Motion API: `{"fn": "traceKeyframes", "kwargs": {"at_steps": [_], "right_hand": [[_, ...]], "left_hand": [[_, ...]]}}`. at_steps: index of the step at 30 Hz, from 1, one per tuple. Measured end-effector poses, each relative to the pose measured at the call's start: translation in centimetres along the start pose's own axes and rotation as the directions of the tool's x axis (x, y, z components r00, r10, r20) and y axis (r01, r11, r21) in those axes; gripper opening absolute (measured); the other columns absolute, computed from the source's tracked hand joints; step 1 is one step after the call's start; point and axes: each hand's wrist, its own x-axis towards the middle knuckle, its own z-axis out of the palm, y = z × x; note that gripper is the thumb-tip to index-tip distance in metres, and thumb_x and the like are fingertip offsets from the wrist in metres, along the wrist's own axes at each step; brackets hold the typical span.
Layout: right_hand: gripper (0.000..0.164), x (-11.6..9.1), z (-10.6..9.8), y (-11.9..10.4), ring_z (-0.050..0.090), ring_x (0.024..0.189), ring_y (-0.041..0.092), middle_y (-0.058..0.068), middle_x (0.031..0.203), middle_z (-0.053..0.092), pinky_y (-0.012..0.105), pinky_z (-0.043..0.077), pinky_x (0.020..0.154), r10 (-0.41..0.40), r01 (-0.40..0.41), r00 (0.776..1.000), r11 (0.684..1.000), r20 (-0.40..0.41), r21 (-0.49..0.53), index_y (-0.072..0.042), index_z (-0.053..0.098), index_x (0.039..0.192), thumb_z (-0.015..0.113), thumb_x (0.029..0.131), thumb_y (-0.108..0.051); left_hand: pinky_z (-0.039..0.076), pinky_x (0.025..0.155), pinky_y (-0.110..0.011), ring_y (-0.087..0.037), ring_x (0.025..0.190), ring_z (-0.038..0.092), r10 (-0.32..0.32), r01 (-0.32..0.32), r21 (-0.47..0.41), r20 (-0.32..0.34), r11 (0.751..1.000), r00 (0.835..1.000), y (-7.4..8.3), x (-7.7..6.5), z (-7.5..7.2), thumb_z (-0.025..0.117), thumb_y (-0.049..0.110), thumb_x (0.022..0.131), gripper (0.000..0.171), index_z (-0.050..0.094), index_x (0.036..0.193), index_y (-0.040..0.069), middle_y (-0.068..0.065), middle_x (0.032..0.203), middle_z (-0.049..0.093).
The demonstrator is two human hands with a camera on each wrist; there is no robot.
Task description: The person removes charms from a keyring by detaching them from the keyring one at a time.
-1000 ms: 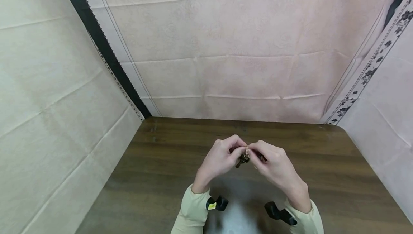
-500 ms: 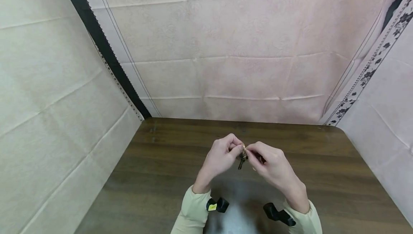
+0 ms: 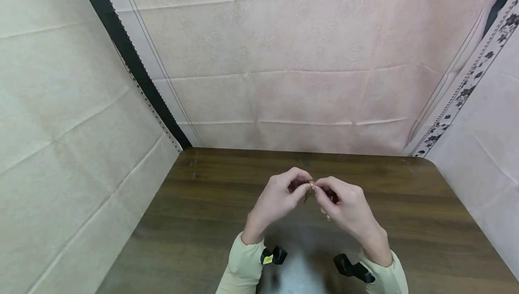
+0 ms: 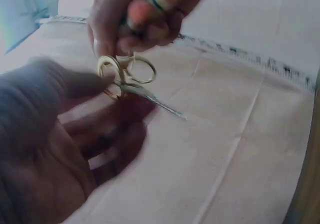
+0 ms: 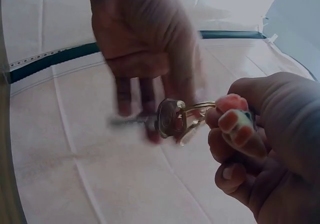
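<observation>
Nearest me were the pale green sleeves [image 3: 243, 264], a black wrist camera [image 3: 279, 255] on the left one. Just beyond, both hands were up over the tabletop [image 3: 194, 240], fingertips nearly meeting. The left hand [image 3: 279, 197] pinched a gold ring [image 5: 200, 105] between thumb and finger. The right hand [image 3: 344, 201] had its fingers curled around a small pink-and-white charm [image 5: 243, 129], tips at the ring. The key [image 4: 162, 105] stuck out from the cluster between the hands.

Progress, by my judgement: partway, the fine work at the ring under way. Ring, key and charm sat together in one bunch, all held off the tabletop. I reckoned the handling at the ring unfinished, with letting go and setting down left after it. Whether a part was being threaded on or worked free, I could not settle.

Hard to make out, near to far: sleeves were cut off at the lower border. Fingers covered much of the charm and the ring's joint with the key. A second gold loop [image 4: 151, 66] could have been another ring or something else. The right wrist view blurred the key's shaft and the left fingers. Beyond the tabletop's far edge I saw only creased cloth [image 3: 284, 55].
</observation>
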Motion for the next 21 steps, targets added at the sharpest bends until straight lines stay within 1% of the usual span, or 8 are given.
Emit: {"fn": "traceKeyframes", "kwargs": {"at_steps": [1, 3, 5, 7, 9, 13, 18, 21], "right_hand": [[0.023, -0.01, -0.09, 0.01, 0.048, 0.048, -0.007, -0.010, 0.063, 0.056, 0.008, 0.039, 0.046, -0.006, 0.006, 1.000, 1.000, -0.012, -0.001, -0.008, 0.067, 0.090, 0.068, 0.078, 0.012], [0.023, -0.02, -0.27, -0.04, 0.048, 0.047, -0.007, -0.009, 0.062, 0.056, 0.008, 0.039, 0.045, 0.003, -0.003, 1.000, 1.000, -0.012, 0.004, -0.008, 0.067, 0.090, 0.068, 0.078, 0.012], [0.023, -0.07, -0.38, -0.06, 0.048, 0.047, -0.007, -0.008, 0.062, 0.057, 0.008, 0.039, 0.046, 0.019, -0.019, 1.000, 1.000, 0.003, 0.003, -0.008, 0.067, 0.091, 0.068, 0.079, 0.012], [0.022, -0.14, -0.44, -0.11, 0.049, 0.047, -0.007, -0.008, 0.063, 0.057, 0.008, 0.040, 0.046, 0.046, -0.046, 0.999, 0.999, 0.028, -0.001, -0.009, 0.066, 0.091, 0.067, 0.081, 0.011], [0.022, -0.17, -0.43, -0.15, 0.048, 0.047, -0.006, -0.007, 0.063, 0.057, 0.008, 0.040, 0.046, 0.061, -0.061, 0.997, 0.998, 0.044, -0.003, -0.009, 0.066, 0.092, 0.067, 0.082, 0.011], [0.022, -0.19, -0.20, -0.12, 0.048, 0.049, -0.006, -0.008, 0.063, 0.056, 0.008, 0.040, 0.047, 0.067, -0.066, 0.996, 0.997, 0.054, -0.027, -0.010, 0.065, 0.092, 0.067, 0.082, 0.010], [0.019, -0.18, -0.08, -0.21, 0.048, 0.051, -0.005, -0.009, 0.066, 0.056, 0.008, 0.040, 0.050, 0.075, -0.071, 0.994, 0.996, 0.074, -0.059, -0.010, 0.065, 0.093, 0.068, 0.083, 0.007], [0.018, -0.19, -0.07, -0.25, 0.046, 0.054, -0.003, -0.010, 0.067, 0.055, 0.009, 0.040, 0.053, 0.085, -0.079, 0.994, 0.993, 0.075, -0.085, -0.011, 0.065, 0.094, 0.068, 0.084, 0.004]], "left_hand": [[0.049, 0.062, -0.012, -0.002, 0.069, 0.059, 0.071, -0.071, 0.030, -0.009, 0.997, 0.997, 0.04, 0.01, 0.05, 0.063, 0.012, 0.096, 0.009, 0.064, 0.105, 0.011, 0.001, 0.089, 0.070], [0.048, 0.064, -0.009, -0.001, 0.068, 0.059, 0.191, -0.186, 0.113, -0.031, 0.976, 0.981, 0.06, 0.08, 0.22, 0.062, 0.009, 0.096, 0.008, 0.064, 0.103, 0.010, 0.001, 0.087, 0.070], [0.045, 0.065, -0.006, 0.000, 0.067, 0.059, 0.249, -0.234, 0.194, -0.058, 0.953, 0.967, 0.10, 0.11, 0.39, 0.063, 0.007, 0.094, 0.006, 0.065, 0.100, 0.009, 0.001, 0.086, 0.071], [0.043, 0.063, -0.005, 0.000, 0.063, 0.057, 0.269, -0.242, 0.254, -0.074, 0.936, 0.960, 0.06, 0.13, 0.60, 0.063, 0.007, 0.094, 0.004, 0.065, 0.097, 0.009, 0.001, 0.084, 0.073], [0.042, 0.061, -0.005, -0.001, 0.059, 0.056, 0.265, -0.232, 0.279, -0.084, 0.932, 0.961, 0.09, 0.11, 0.72, 0.062, 0.007, 0.095, 0.003, 0.064, 0.096, 0.008, 0.001, 0.083, 0.073], [0.043, 0.060, -0.006, -0.002, 0.059, 0.058, 0.228, -0.186, 0.294, -0.114, 0.938, 0.967, -0.12, 0.14, 0.87, 0.060, 0.008, 0.096, 0.003, 0.062, 0.097, 0.008, 0.001, 0.083, 0.073], [0.043, 0.056, -0.008, -0.003, 0.057, 0.056, 0.135, -0.102, 0.206, -0.153, 0.973, 0.979, -0.52, 0.08, 0.78, 0.062, 0.005, 0.094, 0.005, 0.062, 0.098, 0.009, -0.001, 0.086, 0.075], [0.043, 0.054, -0.009, -0.002, 0.056, 0.053, 0.094, -0.072, 0.143, -0.154, 0.987, 0.984, -0.62, 0.05, 0.71, 0.062, 0.005, 0.094, 0.005, 0.062, 0.098, 0.009, -0.002, 0.085, 0.074]]}}
